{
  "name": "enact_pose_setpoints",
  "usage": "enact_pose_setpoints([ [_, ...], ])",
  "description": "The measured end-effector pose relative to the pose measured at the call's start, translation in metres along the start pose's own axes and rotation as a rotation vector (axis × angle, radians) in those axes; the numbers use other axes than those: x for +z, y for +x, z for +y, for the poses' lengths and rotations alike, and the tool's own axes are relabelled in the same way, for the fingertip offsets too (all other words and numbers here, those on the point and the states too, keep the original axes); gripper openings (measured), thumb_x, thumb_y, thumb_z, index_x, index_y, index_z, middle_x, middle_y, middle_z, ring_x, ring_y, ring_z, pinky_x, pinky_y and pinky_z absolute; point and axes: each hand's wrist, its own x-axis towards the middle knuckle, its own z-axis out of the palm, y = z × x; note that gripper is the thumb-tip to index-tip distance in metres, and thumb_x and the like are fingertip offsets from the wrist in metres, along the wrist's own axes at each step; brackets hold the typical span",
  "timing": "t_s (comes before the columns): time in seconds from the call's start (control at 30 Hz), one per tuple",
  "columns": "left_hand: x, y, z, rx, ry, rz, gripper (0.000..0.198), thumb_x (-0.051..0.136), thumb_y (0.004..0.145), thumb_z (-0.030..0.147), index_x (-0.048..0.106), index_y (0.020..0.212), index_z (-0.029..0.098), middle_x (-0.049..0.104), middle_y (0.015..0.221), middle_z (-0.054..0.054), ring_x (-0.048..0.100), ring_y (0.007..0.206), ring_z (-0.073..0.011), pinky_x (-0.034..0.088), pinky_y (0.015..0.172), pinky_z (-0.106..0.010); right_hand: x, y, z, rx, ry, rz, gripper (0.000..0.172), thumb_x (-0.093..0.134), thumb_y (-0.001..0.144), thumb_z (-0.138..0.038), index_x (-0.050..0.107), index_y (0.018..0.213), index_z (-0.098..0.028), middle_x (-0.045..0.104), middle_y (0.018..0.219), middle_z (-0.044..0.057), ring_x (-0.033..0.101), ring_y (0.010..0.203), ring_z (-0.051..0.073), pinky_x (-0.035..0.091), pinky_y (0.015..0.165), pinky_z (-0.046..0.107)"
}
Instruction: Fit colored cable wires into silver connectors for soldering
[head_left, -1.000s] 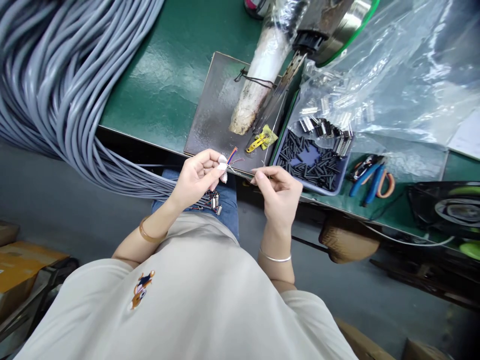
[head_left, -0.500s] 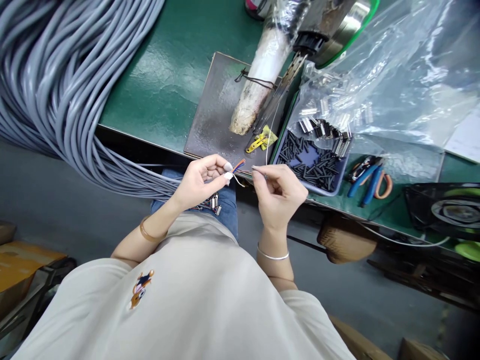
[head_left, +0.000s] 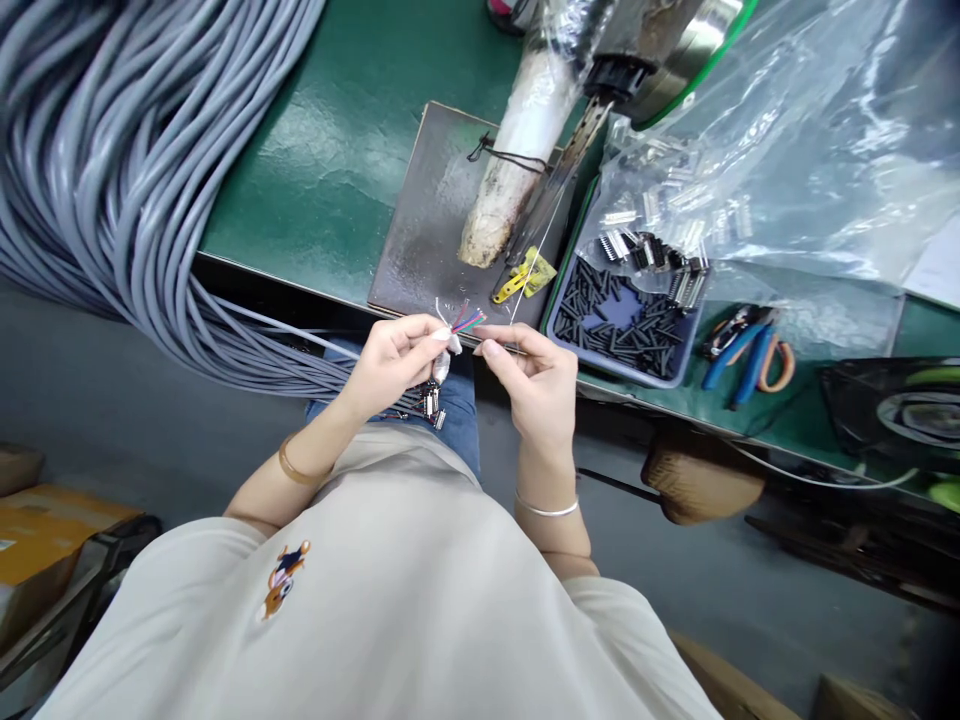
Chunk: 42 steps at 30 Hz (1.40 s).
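Note:
My left hand pinches the stripped end of a cable between thumb and fingers. Thin coloured wires, with blue, green and red among them, fan out from that grip. Close by on the right, my right hand is closed in a pinch near the wire tips. Whatever lies between its fingertips is too small to make out. Below my left hand, small metal connectors on wire ends rest over my lap.
Grey cables pile up at the left. A soldering stand with a wrapped white tube rises over a dark board. A blue tray holds black sleeves. Further right are pliers and a plastic bag of connectors.
My right hand has shifted left, closer to my left hand. The wires now spread into a fan of several colours, where an orange and blue bunch showed before.

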Motion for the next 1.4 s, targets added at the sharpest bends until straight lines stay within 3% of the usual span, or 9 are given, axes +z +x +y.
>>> enact_pose_setpoints([
  [0.07,-0.005,0.003,0.003,-0.064,-0.058,-0.039,0.047,0.077,0.080,0.058,0.064,0.077,0.014,0.058,0.052,0.002,0.029,0.034,-0.0018,0.017,0.036,-0.021,0.005,0.001,0.002,0.020,0.017,-0.016,0.019,0.074,0.082,-0.038,0.079,0.092,-0.022,0.074,0.084,0.002,0.062,0.065,0.011,0.048,0.051,0.020],
  [0.23,-0.008,0.004,0.002,-0.102,-0.071,-0.063,0.049,0.080,0.077,0.059,0.062,0.073,0.014,0.058,0.052,0.002,0.032,0.035,-0.0015,0.018,0.036,-0.019,0.016,0.003,0.002,0.013,0.038,0.017,0.020,0.075,0.079,-0.040,0.077,0.084,-0.021,0.067,0.077,0.001,0.056,0.062,0.009,0.042,0.047,0.019],
  [0.53,-0.008,0.002,-0.006,-0.074,-0.055,-0.064,0.044,0.078,0.081,0.055,0.064,0.076,0.013,0.059,0.056,0.001,0.035,0.036,-0.0018,0.021,0.036,-0.019,0.014,0.001,0.001,-0.012,-0.006,0.021,0.019,0.073,0.082,-0.038,0.076,0.081,-0.020,0.061,0.075,0.001,0.050,0.060,0.009,0.035,0.046,0.020],
  [0.83,-0.006,0.001,-0.005,-0.048,-0.024,-0.084,0.044,0.076,0.084,0.053,0.062,0.073,0.013,0.059,0.057,0.001,0.037,0.037,-0.0014,0.024,0.036,-0.018,0.011,-0.001,-0.002,-0.096,-0.046,0.020,0.010,0.070,0.085,-0.024,0.073,0.078,-0.017,0.055,0.071,-0.004,0.029,0.050,0.003,0.018,0.046,0.023],
  [1.1,-0.006,0.001,-0.006,-0.038,-0.062,-0.087,0.041,0.075,0.087,0.050,0.063,0.078,0.012,0.061,0.058,0.001,0.038,0.036,-0.0010,0.025,0.035,-0.015,0.012,0.000,0.001,0.082,0.058,0.019,0.020,0.075,0.079,-0.037,0.070,0.073,-0.018,0.054,0.063,-0.003,0.034,0.050,0.005,0.022,0.046,0.021],
  [1.27,-0.009,0.001,-0.007,-0.062,-0.079,-0.062,0.040,0.076,0.085,0.049,0.062,0.078,0.012,0.055,0.053,0.004,0.037,0.035,-0.0010,0.023,0.035,-0.015,0.010,0.002,0.003,0.067,0.021,-0.024,0.018,0.073,0.080,-0.034,0.069,0.071,-0.019,0.055,0.060,-0.003,0.043,0.052,0.007,0.028,0.047,0.020],
  [1.4,-0.010,0.001,-0.003,-0.091,-0.098,-0.067,0.041,0.077,0.084,0.050,0.062,0.077,0.012,0.058,0.052,0.003,0.036,0.033,-0.0011,0.020,0.034,-0.016,0.007,0.000,0.006,-0.004,-0.104,-0.079,0.016,0.067,0.087,-0.031,0.073,0.079,-0.019,0.064,0.069,-0.001,0.037,0.049,0.005,0.028,0.047,0.022],
])
